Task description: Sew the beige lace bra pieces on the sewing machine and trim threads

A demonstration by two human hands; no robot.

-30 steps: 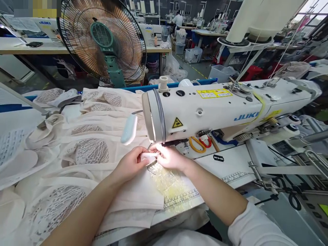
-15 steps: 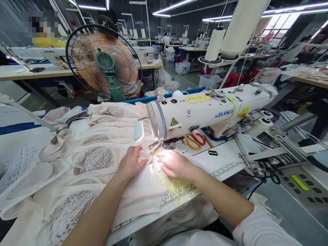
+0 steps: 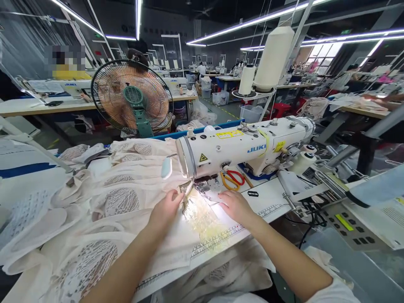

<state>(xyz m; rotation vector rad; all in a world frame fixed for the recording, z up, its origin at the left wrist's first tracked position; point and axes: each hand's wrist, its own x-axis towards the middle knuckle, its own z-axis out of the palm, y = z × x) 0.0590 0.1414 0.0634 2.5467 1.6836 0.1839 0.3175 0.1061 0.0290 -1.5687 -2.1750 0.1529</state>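
Note:
My left hand (image 3: 166,210) is at the left of the needle area of a white sewing machine (image 3: 233,145), thumb and index finger closed on the edge of a cream garment (image 3: 158,248). To the right of the needle, my right hand (image 3: 238,207) has its fingers bent together near a thin pale strip (image 3: 213,203); what they grip is too small to make out. Between the hands, a clear yellowish plastic sheet (image 3: 203,221) lies on the table under the bright machine light. The presser foot (image 3: 193,182) is partly hidden by cloth.
Cream garments with lacy mesh panels (image 3: 121,202) cover the table's left side. Scissors with orange and red handles (image 3: 232,179) and a black razor blade (image 3: 253,193) lie beside the machine. A large fan (image 3: 132,97) stands behind; thread cones (image 3: 273,59) rise at the right.
My right hand has moved right, away from the needle and my left hand, uncovering the plastic sheet. My left hand stays near the needle. The view has tilted up and turned slightly.

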